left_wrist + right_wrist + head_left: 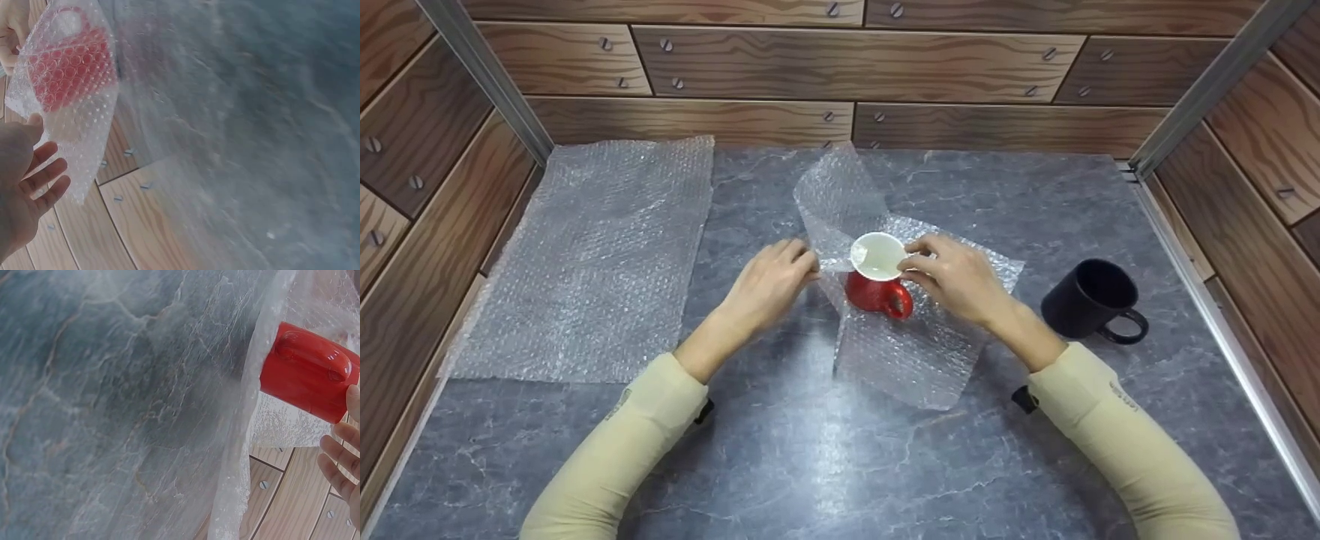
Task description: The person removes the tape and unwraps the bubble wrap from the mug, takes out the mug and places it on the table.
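Observation:
A red mug (877,294) with a white inside stands on a sheet of bubble wrap (911,360), its handle toward the near right. At the mug's right side, my right hand (956,277) pinches the rim; the right wrist view shows the thumb on the red wall (306,377) with the other fingers spread below. Left of the mug, my left hand (772,281) pinches the edge of the wrap between thumb and forefinger. Its other fingers (48,183) stick out loosely. In the left wrist view, raised wrap (73,73) covers the mug's side.
A black mug (1087,300) leans or lies tilted on the right, its handle toward the near right. Another flat sheet of bubble wrap (600,262) lies on the left of the grey marbled table (810,465). Wood-patterned walls (855,64) and metal rails (1222,300) border the table.

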The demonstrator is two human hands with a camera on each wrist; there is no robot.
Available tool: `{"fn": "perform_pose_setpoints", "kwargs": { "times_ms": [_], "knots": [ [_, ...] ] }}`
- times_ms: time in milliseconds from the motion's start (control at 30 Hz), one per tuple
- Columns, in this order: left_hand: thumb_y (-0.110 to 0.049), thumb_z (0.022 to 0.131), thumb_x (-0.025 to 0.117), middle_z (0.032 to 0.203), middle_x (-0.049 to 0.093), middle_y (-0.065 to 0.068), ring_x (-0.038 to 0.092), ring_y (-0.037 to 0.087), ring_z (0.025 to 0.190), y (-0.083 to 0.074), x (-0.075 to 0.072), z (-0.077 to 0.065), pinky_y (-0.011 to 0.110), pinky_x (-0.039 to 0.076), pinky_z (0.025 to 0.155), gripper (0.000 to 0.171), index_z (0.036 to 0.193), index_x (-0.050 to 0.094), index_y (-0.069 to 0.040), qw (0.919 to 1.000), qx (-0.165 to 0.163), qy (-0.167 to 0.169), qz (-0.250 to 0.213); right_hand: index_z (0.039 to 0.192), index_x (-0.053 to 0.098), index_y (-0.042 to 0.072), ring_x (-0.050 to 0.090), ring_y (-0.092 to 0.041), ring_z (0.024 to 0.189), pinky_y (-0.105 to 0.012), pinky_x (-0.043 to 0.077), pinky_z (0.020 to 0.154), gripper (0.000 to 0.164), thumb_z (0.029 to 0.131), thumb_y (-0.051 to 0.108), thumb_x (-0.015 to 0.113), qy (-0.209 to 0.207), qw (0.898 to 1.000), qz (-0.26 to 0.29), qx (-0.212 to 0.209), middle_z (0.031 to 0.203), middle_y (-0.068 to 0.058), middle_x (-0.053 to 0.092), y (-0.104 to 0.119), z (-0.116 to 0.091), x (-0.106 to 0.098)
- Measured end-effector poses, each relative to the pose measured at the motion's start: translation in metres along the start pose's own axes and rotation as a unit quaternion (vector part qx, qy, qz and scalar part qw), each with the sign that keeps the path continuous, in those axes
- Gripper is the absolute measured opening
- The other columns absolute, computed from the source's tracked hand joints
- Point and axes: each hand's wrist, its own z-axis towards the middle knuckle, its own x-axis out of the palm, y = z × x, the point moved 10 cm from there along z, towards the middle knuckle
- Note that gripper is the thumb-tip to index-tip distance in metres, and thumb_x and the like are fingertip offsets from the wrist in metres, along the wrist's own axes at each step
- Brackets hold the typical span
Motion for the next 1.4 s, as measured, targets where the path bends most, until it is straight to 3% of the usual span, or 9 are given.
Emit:
{"fn": "perform_pose_setpoints", "kwargs": {
  "times_ms": [333,600,800,1000,1233,1400],
  "knots": [
    [-0.024,0.1,0.068,0.102,0.068,0.01,0.066,0.03,0.093,0.021,0.004,-0.02,0.045,0.058,0.078,0.018,0.1,0.065,-0.007,0.9987,-0.035,0.035,-0.014,0.102,0.08,0.015,0.075,-0.03,0.098,-0.045,0.065,0.082,0.014,0.089,0.02,0.082,-0.011,1.0,0.002,-0.009,0.112,-0.011,0.077,0.002,0.001,-0.001],
    [-0.024,0.1,0.071,0.111,0.067,0.012,0.066,0.033,0.106,0.017,-0.013,-0.019,0.046,0.06,0.087,0.023,0.11,0.064,-0.005,0.998,-0.05,0.027,0.028,0.103,0.08,0.015,0.075,-0.03,0.097,-0.044,0.065,0.081,0.014,0.089,0.018,0.082,-0.006,1.0,0.005,-0.004,0.112,-0.011,0.076,0.001,0.001,0.0],
    [-0.026,0.098,0.073,0.109,0.068,0.011,0.067,0.03,0.103,0.0,-0.031,-0.014,0.043,0.06,0.088,0.025,0.111,0.065,-0.006,0.9988,-0.029,-0.008,0.038,0.104,0.08,0.016,0.075,-0.029,0.096,-0.043,0.065,0.082,0.014,0.091,0.019,0.081,-0.002,1.0,0.004,-0.003,0.112,-0.01,0.076,-0.001,0.001,0.001],
    [-0.034,0.098,0.074,0.11,0.072,0.007,0.068,0.026,0.104,-0.029,-0.039,-0.009,0.04,0.061,0.091,0.029,0.11,0.067,-0.009,0.9987,0.016,-0.011,0.047,0.105,0.079,0.016,0.075,-0.029,0.096,-0.043,0.065,0.081,0.013,0.093,0.021,0.079,-0.001,1.0,0.009,-0.001,0.112,-0.01,0.076,-0.001,0.001,0.002],
    [-0.036,0.1,0.071,0.114,0.073,0.006,0.068,0.025,0.107,-0.064,-0.034,-0.007,0.039,0.06,0.096,0.027,0.113,0.069,-0.013,0.9963,0.073,0.014,0.044,0.105,0.079,0.015,0.075,-0.029,0.095,-0.042,0.065,0.08,0.013,0.093,0.021,0.078,-0.006,1.0,0.009,-0.005,0.111,-0.01,0.076,0.0,0.001,0.001],
    [-0.034,0.097,0.074,0.116,0.072,0.005,0.068,0.025,0.108,-0.078,-0.023,-0.007,0.04,0.059,0.099,0.024,0.11,0.069,-0.014,0.9945,0.094,0.032,0.035,0.104,0.079,0.015,0.075,-0.029,0.094,-0.042,0.065,0.079,0.013,0.092,0.02,0.08,-0.012,1.0,0.009,-0.008,0.111,-0.011,0.076,0.0,0.001,-0.001]
  ]
}}
